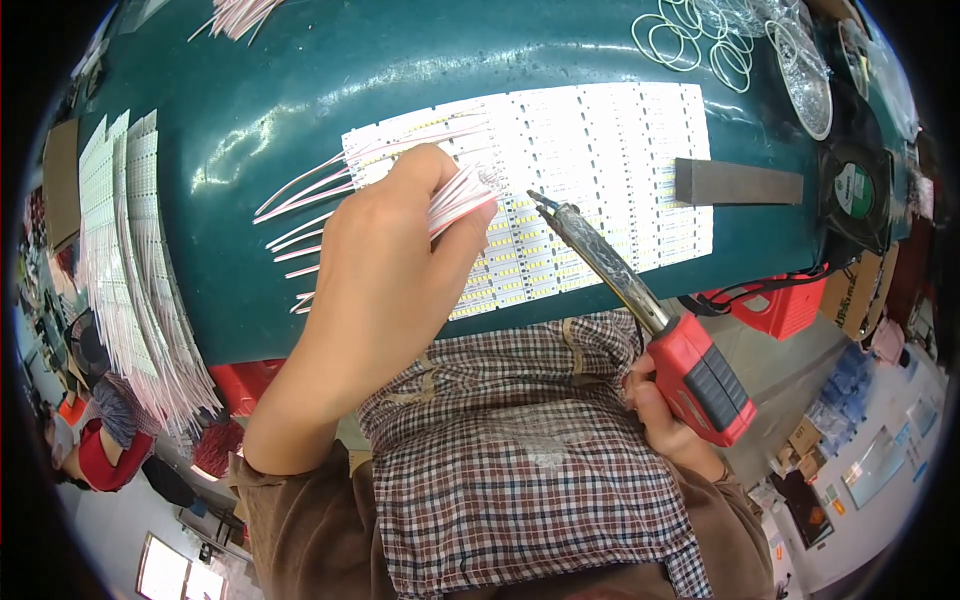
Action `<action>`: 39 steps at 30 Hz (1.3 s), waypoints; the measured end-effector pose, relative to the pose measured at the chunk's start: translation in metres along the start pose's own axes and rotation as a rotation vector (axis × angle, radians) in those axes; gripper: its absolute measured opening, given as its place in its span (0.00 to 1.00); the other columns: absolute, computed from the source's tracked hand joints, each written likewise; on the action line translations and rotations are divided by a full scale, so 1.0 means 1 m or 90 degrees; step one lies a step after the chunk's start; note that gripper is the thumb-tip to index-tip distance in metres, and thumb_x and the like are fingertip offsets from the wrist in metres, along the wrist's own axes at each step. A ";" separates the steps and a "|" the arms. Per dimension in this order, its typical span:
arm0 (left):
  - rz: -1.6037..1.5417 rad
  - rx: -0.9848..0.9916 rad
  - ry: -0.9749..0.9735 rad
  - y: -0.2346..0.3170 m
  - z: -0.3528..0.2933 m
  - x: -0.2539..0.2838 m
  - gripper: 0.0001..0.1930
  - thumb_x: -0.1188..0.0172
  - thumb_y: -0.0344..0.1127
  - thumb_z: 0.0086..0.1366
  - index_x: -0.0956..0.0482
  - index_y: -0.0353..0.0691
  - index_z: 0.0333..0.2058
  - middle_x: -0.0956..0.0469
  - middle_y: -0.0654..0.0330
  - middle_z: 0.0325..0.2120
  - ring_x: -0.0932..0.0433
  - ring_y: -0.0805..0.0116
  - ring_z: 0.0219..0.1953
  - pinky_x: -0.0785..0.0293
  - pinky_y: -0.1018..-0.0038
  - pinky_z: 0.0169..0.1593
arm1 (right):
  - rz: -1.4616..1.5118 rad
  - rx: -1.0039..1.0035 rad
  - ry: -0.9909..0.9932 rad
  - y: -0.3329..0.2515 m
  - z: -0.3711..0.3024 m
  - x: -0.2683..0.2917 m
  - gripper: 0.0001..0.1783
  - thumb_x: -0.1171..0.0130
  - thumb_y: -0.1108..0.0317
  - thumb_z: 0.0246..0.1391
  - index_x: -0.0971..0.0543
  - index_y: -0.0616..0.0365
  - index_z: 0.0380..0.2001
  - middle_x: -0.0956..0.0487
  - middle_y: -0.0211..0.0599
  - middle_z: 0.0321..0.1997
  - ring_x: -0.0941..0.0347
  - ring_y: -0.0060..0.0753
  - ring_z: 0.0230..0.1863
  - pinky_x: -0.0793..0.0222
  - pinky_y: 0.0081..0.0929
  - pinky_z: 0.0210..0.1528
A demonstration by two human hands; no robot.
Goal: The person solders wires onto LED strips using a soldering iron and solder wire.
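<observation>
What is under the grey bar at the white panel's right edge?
The left end of the grey bar overlaps the white panel; the rest is over the green tabletop. What lies directly beneath the bar is covered, so it cannot be seen.

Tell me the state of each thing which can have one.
Left hand: closed on bunched wires
Right hand: closed on soldering iron
Soldering iron: tip over panel; heat unclear
Panel: flat, wires over left part
Grey block: on panel's right edge
Fan: running unclear
Strip stack: fanned, overlapping
Pale bands: loose, heaped
</observation>
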State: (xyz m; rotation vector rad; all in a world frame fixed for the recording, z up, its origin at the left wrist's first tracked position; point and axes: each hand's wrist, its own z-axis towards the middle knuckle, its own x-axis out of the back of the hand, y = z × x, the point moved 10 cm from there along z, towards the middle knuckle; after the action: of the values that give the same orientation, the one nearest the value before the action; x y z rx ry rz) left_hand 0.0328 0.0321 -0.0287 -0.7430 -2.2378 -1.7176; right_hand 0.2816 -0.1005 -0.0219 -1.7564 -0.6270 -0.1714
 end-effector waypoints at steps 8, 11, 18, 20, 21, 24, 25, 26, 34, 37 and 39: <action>0.121 -0.035 0.038 0.007 -0.001 -0.002 0.11 0.35 0.33 0.61 0.26 0.32 0.28 0.22 0.47 0.20 0.21 0.48 0.23 0.28 0.60 0.29 | -0.006 0.032 0.034 -0.002 -0.001 -0.001 0.13 0.31 0.72 0.48 0.19 0.64 0.37 0.20 0.43 0.31 0.22 0.42 0.26 0.27 0.30 0.27; 0.158 -0.086 0.056 0.014 -0.002 -0.003 0.10 0.34 0.30 0.63 0.25 0.30 0.28 0.24 0.52 0.19 0.27 0.67 0.18 0.33 0.69 0.25 | -0.016 0.051 0.034 -0.002 -0.001 -0.002 0.13 0.31 0.72 0.48 0.19 0.64 0.37 0.21 0.42 0.30 0.22 0.42 0.25 0.27 0.30 0.26; 0.169 -0.099 0.063 0.015 0.000 -0.003 0.10 0.34 0.31 0.61 0.25 0.31 0.27 0.24 0.51 0.17 0.27 0.63 0.17 0.33 0.68 0.25 | -0.046 0.054 0.003 -0.003 0.003 -0.004 0.14 0.31 0.73 0.47 0.19 0.64 0.38 0.19 0.43 0.32 0.20 0.44 0.27 0.25 0.31 0.28; 0.178 -0.101 0.065 0.016 0.000 -0.004 0.10 0.34 0.31 0.61 0.25 0.31 0.27 0.24 0.51 0.17 0.26 0.62 0.18 0.33 0.67 0.25 | -0.046 0.044 -0.009 -0.002 0.003 -0.006 0.14 0.31 0.73 0.46 0.19 0.64 0.38 0.19 0.44 0.33 0.19 0.45 0.29 0.24 0.32 0.30; 0.187 -0.096 0.064 0.016 0.000 -0.004 0.10 0.34 0.31 0.61 0.25 0.31 0.27 0.23 0.51 0.18 0.25 0.62 0.18 0.32 0.67 0.25 | -0.046 0.044 -0.009 -0.001 0.003 -0.006 0.14 0.31 0.73 0.46 0.19 0.64 0.38 0.19 0.44 0.33 0.19 0.45 0.29 0.24 0.32 0.30; 0.201 -0.095 0.066 0.015 -0.001 -0.002 0.11 0.34 0.32 0.61 0.25 0.31 0.27 0.23 0.51 0.18 0.24 0.60 0.18 0.32 0.67 0.25 | -0.034 0.022 -0.020 0.004 0.001 -0.008 0.14 0.31 0.73 0.46 0.19 0.64 0.39 0.19 0.43 0.33 0.19 0.45 0.29 0.23 0.33 0.31; 0.204 -0.102 0.065 0.016 -0.001 -0.003 0.11 0.34 0.32 0.61 0.25 0.31 0.27 0.23 0.51 0.18 0.24 0.60 0.18 0.31 0.67 0.25 | -0.027 0.028 -0.009 0.005 0.000 -0.007 0.14 0.31 0.72 0.46 0.19 0.64 0.39 0.19 0.43 0.33 0.19 0.45 0.29 0.23 0.33 0.31; 0.203 -0.103 0.064 0.015 0.000 -0.004 0.11 0.34 0.32 0.61 0.25 0.31 0.27 0.23 0.51 0.18 0.24 0.60 0.18 0.31 0.67 0.25 | -0.019 0.034 0.001 0.005 -0.001 -0.006 0.14 0.31 0.72 0.46 0.19 0.64 0.39 0.19 0.43 0.33 0.20 0.45 0.29 0.23 0.33 0.31; 0.191 -0.077 0.041 0.013 0.003 -0.004 0.09 0.35 0.32 0.58 0.23 0.32 0.26 0.22 0.46 0.21 0.21 0.45 0.25 0.27 0.58 0.30 | -0.030 0.056 0.025 -0.002 0.000 -0.001 0.13 0.31 0.72 0.47 0.19 0.63 0.36 0.19 0.42 0.31 0.20 0.42 0.27 0.24 0.31 0.29; 0.177 -0.072 0.039 0.013 0.003 -0.004 0.09 0.34 0.32 0.58 0.23 0.32 0.27 0.21 0.46 0.21 0.21 0.46 0.25 0.27 0.58 0.30 | -0.038 0.060 0.011 0.001 -0.001 -0.003 0.12 0.30 0.71 0.47 0.19 0.63 0.36 0.20 0.42 0.31 0.20 0.42 0.27 0.24 0.30 0.28; 0.181 -0.070 0.042 0.012 0.002 -0.004 0.09 0.34 0.32 0.58 0.23 0.32 0.27 0.21 0.46 0.21 0.21 0.46 0.25 0.27 0.58 0.31 | -0.040 0.064 0.003 0.002 -0.001 -0.005 0.12 0.30 0.71 0.47 0.19 0.62 0.36 0.20 0.42 0.31 0.20 0.42 0.27 0.24 0.30 0.28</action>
State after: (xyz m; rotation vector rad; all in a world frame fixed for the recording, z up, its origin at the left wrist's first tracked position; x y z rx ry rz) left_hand 0.0425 0.0354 -0.0209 -0.9615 -1.9002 -1.7079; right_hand 0.2788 -0.1033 -0.0252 -1.6397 -0.6764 -0.1842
